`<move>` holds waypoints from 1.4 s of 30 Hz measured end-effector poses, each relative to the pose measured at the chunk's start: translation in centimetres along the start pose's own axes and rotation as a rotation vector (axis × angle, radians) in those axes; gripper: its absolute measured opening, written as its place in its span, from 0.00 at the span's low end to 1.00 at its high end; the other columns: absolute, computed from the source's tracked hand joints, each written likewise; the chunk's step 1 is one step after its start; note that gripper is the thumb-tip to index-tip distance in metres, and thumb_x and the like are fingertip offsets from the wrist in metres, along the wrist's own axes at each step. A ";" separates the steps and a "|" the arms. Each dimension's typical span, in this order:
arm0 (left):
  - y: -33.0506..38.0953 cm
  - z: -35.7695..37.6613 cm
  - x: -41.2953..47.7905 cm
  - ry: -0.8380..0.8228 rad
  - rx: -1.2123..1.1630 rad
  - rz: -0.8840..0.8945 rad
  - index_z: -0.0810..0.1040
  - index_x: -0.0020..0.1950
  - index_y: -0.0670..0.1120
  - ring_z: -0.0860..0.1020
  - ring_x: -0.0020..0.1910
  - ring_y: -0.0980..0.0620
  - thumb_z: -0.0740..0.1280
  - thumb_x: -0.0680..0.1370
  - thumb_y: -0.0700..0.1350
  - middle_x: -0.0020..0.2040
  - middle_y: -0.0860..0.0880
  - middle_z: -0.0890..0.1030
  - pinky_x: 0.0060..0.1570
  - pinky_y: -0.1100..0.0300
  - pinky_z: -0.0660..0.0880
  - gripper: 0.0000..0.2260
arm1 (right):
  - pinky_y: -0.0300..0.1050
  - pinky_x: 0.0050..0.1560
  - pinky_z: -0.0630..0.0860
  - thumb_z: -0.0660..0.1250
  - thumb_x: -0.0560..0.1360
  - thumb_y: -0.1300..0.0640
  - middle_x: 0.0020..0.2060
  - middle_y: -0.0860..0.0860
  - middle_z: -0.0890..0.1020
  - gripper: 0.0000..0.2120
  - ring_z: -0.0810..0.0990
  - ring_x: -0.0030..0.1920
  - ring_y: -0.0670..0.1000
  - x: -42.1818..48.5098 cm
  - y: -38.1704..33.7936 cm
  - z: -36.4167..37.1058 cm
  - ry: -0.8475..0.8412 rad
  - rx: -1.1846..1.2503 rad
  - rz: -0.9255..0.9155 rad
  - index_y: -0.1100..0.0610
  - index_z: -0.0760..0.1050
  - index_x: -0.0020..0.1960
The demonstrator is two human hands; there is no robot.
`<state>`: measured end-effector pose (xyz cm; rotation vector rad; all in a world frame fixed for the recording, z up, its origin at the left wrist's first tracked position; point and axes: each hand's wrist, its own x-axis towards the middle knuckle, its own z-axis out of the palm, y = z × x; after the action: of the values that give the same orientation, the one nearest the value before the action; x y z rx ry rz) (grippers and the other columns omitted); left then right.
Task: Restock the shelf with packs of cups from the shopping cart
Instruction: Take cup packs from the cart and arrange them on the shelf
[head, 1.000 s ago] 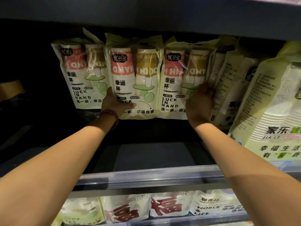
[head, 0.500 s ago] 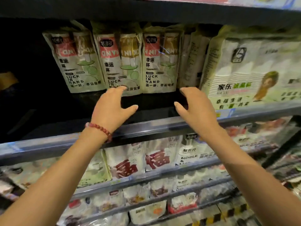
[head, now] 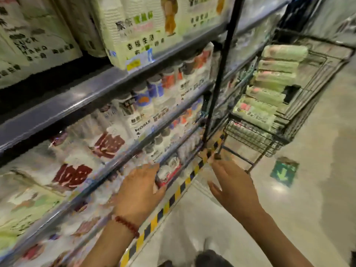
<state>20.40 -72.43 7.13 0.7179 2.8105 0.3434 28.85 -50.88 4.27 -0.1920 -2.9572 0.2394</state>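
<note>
The packs of cups (head: pixel 277 74) lie flat in a stack inside the wire shopping cart (head: pixel 256 139), which stands on the floor (head: pixel 289 218) at the right, just beside the end of the shelf (head: pixel 77 101). On this shelf, at the upper left, stands a LUCK IN HAND pack (head: pixel 28 45) with other cup packs; the lower boards are also full, but the blur hides the details. A black post (head: pixel 221 64) rises between shelf and cart.

Both hands are low in the air, apart from the cart, and hold nothing. The left hand (head: pixel 140 189), with a red bead bracelet (head: pixel 127 226) on the wrist, is before a lower shelf edge, and its grip is spread and relaxed. The right hand (head: pixel 235 189) points toward the cart, its grip spread and the thumb out.

A yellow-black striped tape (head: pixel 173 195) runs along the floor, and a green arrow sign (head: pixel 284 171) lies near the cart.
</note>
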 end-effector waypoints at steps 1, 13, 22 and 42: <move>1.6 1.1 0.5 -0.040 0.004 0.034 0.64 0.73 0.49 0.67 0.68 0.47 0.62 0.77 0.56 0.70 0.49 0.69 0.66 0.55 0.66 0.26 | 0.50 0.40 0.79 0.76 0.64 0.54 0.47 0.57 0.82 0.21 0.81 0.45 0.60 -1.6 1.6 0.1 -0.017 -0.003 0.054 0.60 0.78 0.54; 28.2 10.7 9.8 -0.169 0.122 0.358 0.66 0.70 0.51 0.72 0.63 0.48 0.60 0.77 0.57 0.64 0.50 0.74 0.57 0.56 0.71 0.23 | 0.47 0.38 0.81 0.81 0.58 0.50 0.45 0.55 0.85 0.26 0.84 0.42 0.56 -11.9 25.2 -2.0 -0.002 -0.099 0.502 0.57 0.81 0.53; 43.8 13.9 19.1 -0.131 0.022 0.346 0.67 0.71 0.50 0.69 0.65 0.49 0.63 0.76 0.53 0.66 0.51 0.72 0.63 0.56 0.68 0.24 | 0.48 0.39 0.81 0.79 0.61 0.50 0.48 0.54 0.84 0.24 0.83 0.46 0.56 -9.7 42.9 -4.4 0.003 -0.117 0.563 0.56 0.79 0.54; 51.8 18.4 44.5 -0.159 0.029 -0.110 0.70 0.68 0.52 0.73 0.61 0.51 0.60 0.77 0.53 0.63 0.51 0.74 0.58 0.56 0.72 0.19 | 0.48 0.37 0.79 0.76 0.60 0.53 0.43 0.54 0.82 0.22 0.81 0.42 0.57 20.5 65.3 -0.9 -0.234 -0.032 -0.045 0.58 0.79 0.52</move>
<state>10.08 -3.21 -2.74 0.5673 2.6953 0.2167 16.41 16.06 -2.71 -0.1082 -3.1952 0.2222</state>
